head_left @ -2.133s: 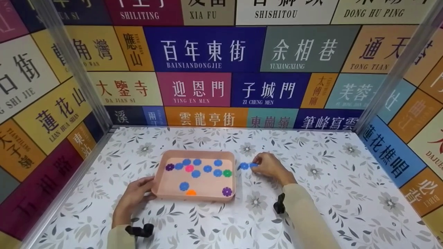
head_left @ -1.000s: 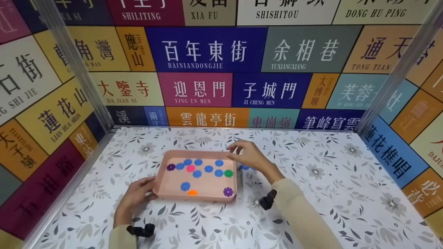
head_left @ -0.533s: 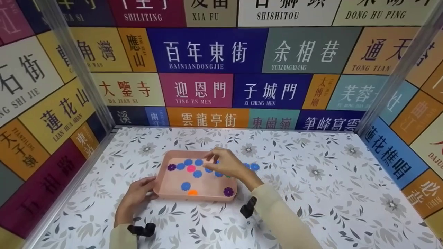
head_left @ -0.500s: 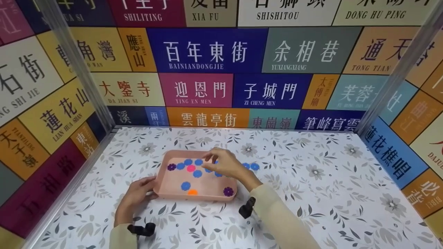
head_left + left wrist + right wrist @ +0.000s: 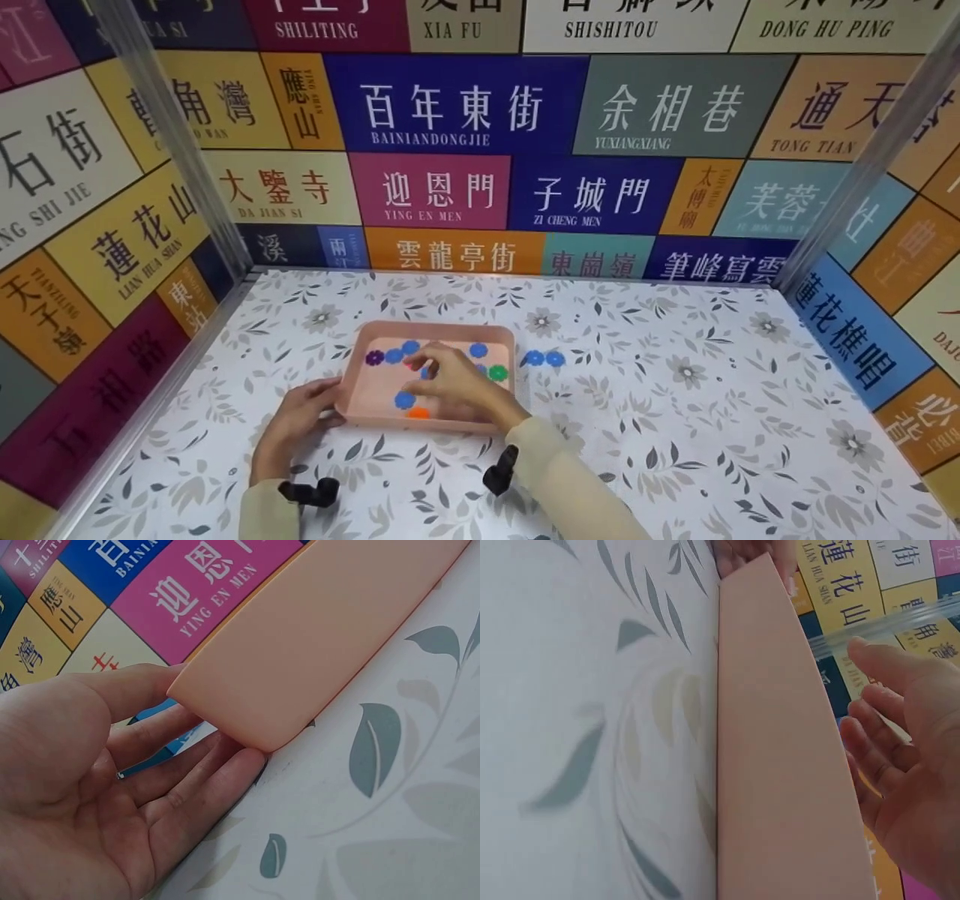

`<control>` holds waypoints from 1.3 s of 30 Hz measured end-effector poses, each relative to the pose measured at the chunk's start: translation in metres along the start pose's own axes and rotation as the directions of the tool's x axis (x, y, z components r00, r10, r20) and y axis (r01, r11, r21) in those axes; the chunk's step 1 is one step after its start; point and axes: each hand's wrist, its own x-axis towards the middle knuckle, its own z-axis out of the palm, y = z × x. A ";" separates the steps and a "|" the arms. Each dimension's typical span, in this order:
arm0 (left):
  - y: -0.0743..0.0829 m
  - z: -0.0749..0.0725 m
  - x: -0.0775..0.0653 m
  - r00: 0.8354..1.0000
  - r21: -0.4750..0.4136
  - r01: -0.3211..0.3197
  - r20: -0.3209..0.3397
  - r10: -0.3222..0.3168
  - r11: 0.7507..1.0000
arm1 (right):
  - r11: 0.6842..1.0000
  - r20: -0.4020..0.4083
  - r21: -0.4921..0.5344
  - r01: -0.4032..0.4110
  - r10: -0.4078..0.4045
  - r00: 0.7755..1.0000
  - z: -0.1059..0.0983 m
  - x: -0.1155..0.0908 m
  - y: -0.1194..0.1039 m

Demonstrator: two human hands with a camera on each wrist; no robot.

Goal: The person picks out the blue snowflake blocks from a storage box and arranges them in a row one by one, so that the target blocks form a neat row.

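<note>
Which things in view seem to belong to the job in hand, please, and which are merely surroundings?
Likely the job: pink tray, left hand touching it; flower-shaped pieces inside, right hand over them; two blue flower pieces outside.

Probably surroundings: patterned tabletop; sign-covered walls; black wrist devices.

White floral table (image 5: 675,457), pink tray (image 5: 371,386), two blue flower pieces (image 5: 534,358) beside the tray

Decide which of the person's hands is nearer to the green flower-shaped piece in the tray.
Right. The right hand is over the pink tray, just left of the green flower-shaped piece; the left hand touches the tray's opposite, left end, farther from the piece.
</note>
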 end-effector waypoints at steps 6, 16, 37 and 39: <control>-0.001 0.001 -0.001 1.000 0.001 -0.019 -0.004 0.019 1.000 | 0.995 0.016 0.024 -0.094 0.093 0.996 0.017 0.004 -0.006; 0.001 0.001 0.000 1.000 -0.012 -0.030 -0.001 0.030 0.999 | 0.991 -0.006 -0.076 -0.106 0.106 0.994 0.025 0.007 0.002; -0.001 0.001 0.001 1.000 0.010 -0.014 -0.013 0.014 1.000 | 0.978 -0.012 -0.187 -0.090 0.089 0.996 0.031 0.012 0.004; -0.002 0.002 0.001 1.000 0.010 -0.025 -0.014 0.025 1.000 | 0.978 -0.006 -0.188 -0.086 0.086 0.996 0.031 0.012 0.005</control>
